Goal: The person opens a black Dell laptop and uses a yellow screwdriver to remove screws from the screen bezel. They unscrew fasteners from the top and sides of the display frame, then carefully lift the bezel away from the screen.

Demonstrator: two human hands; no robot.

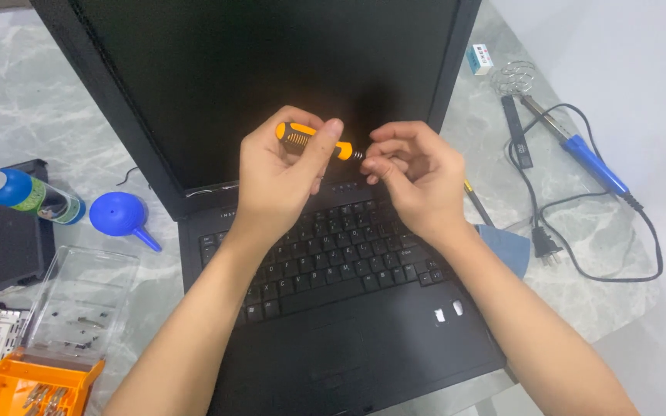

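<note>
From the head camera, the left hand (279,173) is clenched around the orange and black handle of a screwdriver (311,139), holding it level above the top row of the keyboard (325,250) of an open black laptop (333,308), which fills the middle of the marble table (55,115) with its dark screen (271,77) toward the far edge. The right hand (414,173) has its fingertips pinched together at the metal end of the screwdriver, grasping something there; whether that is a bit or the shaft I cannot tell, since the fingers hide it. Judged from this, the step in hand looks like fitting or changing the tip of the driver, and the next move would call for a steady left grip while the right fingers seat the small part straight into the socket. Counted: one laptop, one screwdriver, and two hands. Toward the left edge lie one spray bottle (28,196) with a blue body, one blue rubber air blower (121,216), one clear plastic tray (82,296) with small dark parts, and one orange bit case (36,385) at the near left corner. Toward the right edge lie one blue-handled soldering iron (580,154) with its black cord (626,246), one wire coil stand (516,77), one blue cloth (506,246), and one small white box (479,58).
</note>
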